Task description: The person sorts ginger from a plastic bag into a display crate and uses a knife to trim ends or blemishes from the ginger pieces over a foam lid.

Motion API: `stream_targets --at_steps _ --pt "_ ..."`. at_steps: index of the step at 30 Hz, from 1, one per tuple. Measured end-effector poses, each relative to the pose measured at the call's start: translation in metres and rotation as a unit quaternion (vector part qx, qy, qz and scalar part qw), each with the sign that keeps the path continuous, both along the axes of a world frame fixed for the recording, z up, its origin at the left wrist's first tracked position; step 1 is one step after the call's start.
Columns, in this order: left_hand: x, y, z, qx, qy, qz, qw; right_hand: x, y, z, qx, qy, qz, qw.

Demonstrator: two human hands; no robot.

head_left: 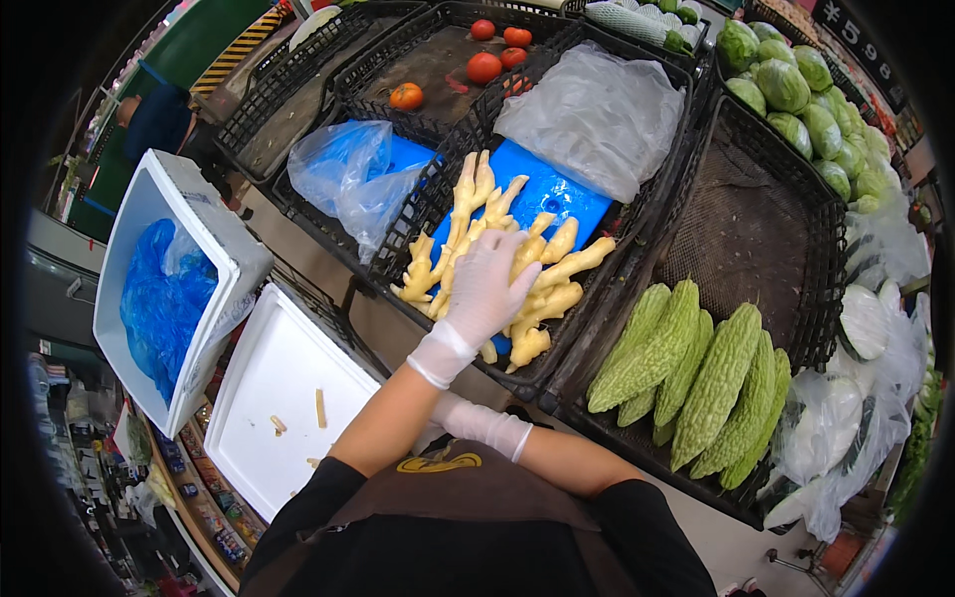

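My left hand [489,280], in a thin whitish glove, lies palm down on a spread of pale yellow ginger roots [563,298]. Its thumb stands apart on the right side, and the fingertips merge with the roots, so a grip cannot be made out. The ginger lies in the near part of a black plastic crate [548,373], partly over a blue sheet [556,195]. A crumpled clear plastic bag [593,112] covers the crate's far part. My right hand [451,418], also gloved, passes beneath my left forearm, which hides most of it.
Bitter melons [716,388] fill the near end of the crate at right, with cabbages [783,78] beyond. Tomatoes [485,67] sit in a far crate. At left are a white foam box [242,250] holding blue plastic and a foam lid [276,373] with scraps. A person [160,123] bends at far left.
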State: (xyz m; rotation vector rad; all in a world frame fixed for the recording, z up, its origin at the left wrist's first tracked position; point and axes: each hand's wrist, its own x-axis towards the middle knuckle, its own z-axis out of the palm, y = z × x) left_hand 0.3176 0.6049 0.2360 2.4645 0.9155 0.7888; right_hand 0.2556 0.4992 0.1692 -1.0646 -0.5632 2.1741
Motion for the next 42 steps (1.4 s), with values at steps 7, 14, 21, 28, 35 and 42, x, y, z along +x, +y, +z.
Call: stream_targets --at_steps 7,14,21,28,35,42 --pt "-0.028 0.057 0.008 -0.032 0.134 0.086 0.987 0.016 0.006 -0.022 0.043 0.013 0.058 0.997" --pt "-0.026 0.065 0.012 -0.147 0.159 0.064 0.974 0.026 0.007 -0.02 0.045 0.026 0.068 0.996" --pt "-0.085 0.043 0.043 -0.433 -0.14 -0.008 0.891 0.03 0.0 -0.021 0.052 -0.024 0.053 0.997" --pt "-0.196 -0.052 0.096 -0.51 -0.265 0.066 0.816 0.035 -0.001 0.018 0.215 -0.169 -0.114 0.955" --pt "-0.281 -0.12 0.079 -0.52 -0.306 0.2 0.772 0.018 -0.002 0.068 0.63 -0.38 -0.078 0.673" --pt "-0.334 -0.158 0.077 -0.502 -0.334 0.243 0.76 -0.061 0.003 0.07 0.736 -0.424 -0.027 0.527"
